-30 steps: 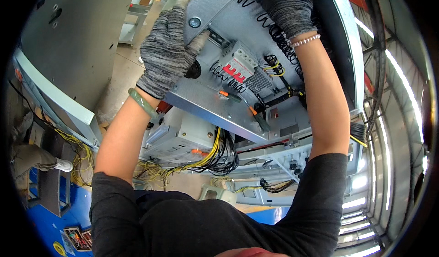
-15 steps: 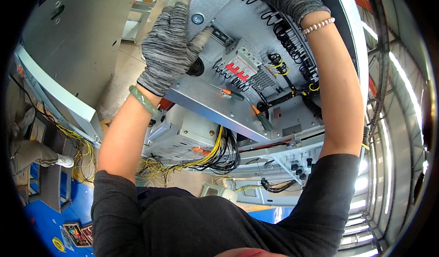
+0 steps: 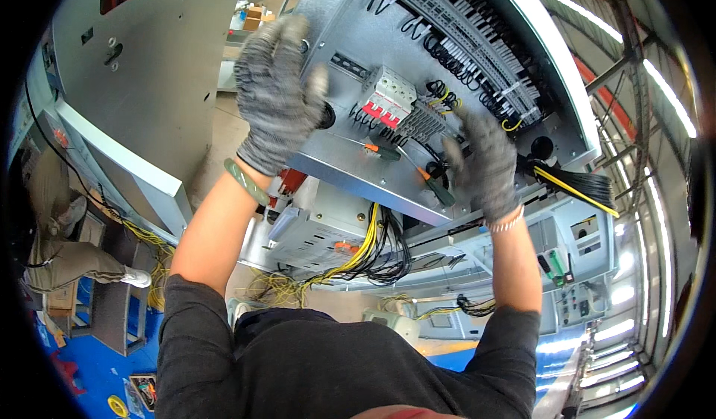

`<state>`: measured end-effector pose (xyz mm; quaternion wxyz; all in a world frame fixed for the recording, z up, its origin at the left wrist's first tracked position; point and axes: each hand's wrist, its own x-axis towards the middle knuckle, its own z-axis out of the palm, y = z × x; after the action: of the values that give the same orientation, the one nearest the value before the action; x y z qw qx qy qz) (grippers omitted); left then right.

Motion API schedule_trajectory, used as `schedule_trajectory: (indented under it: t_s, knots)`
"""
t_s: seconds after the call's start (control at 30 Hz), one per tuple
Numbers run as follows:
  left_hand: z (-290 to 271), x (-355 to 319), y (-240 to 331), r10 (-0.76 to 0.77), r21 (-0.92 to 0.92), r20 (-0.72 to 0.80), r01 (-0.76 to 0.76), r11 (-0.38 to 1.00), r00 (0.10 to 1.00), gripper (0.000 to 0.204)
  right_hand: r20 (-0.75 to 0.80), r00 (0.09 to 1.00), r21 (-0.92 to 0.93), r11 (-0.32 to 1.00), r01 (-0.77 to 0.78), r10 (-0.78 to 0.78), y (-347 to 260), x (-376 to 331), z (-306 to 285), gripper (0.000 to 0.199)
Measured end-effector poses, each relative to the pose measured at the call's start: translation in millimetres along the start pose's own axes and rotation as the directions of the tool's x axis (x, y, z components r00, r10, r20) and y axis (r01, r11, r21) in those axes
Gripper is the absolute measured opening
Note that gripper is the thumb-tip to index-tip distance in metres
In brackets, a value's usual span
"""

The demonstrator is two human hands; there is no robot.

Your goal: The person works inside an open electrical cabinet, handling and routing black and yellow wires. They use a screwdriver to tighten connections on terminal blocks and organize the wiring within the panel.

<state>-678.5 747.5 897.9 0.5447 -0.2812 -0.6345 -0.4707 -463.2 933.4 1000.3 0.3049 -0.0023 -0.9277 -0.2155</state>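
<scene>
Both hands wear grey knitted work gloves. My left hand (image 3: 277, 91) is open beside the left edge of a grey metal control box (image 3: 339, 38), its fingers stretched upward and slightly blurred; I cannot tell if it touches the edge. My right hand (image 3: 485, 158) hangs over the lower right of the box, blurred, with fingers apart and nothing visible in it. Between them sit a white circuit breaker (image 3: 391, 91) with red levers and grey terminal blocks (image 3: 422, 123). On the lower ledge lie two orange-and-green-handled screwdrivers, one left (image 3: 385, 152) and one right (image 3: 440, 191).
A slotted rail (image 3: 466, 27) with black looped wires runs across the box. Below hang yellow and black cables (image 3: 373, 251). Another wire bundle (image 3: 574, 188) sticks out at right. A large metal panel (image 3: 149, 53) stands left, near a person's leg (image 3: 86, 264) and a step stool (image 3: 123, 314).
My right hand has come down from the top of the box to its lower right, uncovering the upper rail and terminals. My left hand stays by the left edge. The view has shifted.
</scene>
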Motion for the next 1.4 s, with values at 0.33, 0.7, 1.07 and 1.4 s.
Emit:
schedule_trajectory:
  t_s: [0.33,0.7,1.07,1.4]
  knots:
    - [78,56,57,-0.105,-0.084,0.320,0.138,0.987,0.942,0.070,0.153,0.876,0.167,0.862,-0.479,0.457,32,-156,64,0.054]
    - [107,65,15,-0.123,-0.438,0.421,0.320,0.840,0.899,0.069,0.338,0.789,-0.027,0.843,-0.537,0.513,51,-152,105,0.037]
    - [107,51,11,-0.048,-0.307,0.382,0.176,0.935,0.923,0.069,0.435,0.745,-0.077,0.845,-0.529,0.506,61,-145,106,0.036]
    - [81,53,19,-0.031,-0.398,0.422,0.216,0.891,0.906,0.060,0.000,0.944,0.460,0.838,-0.293,0.330,-4,-39,-54,0.033]
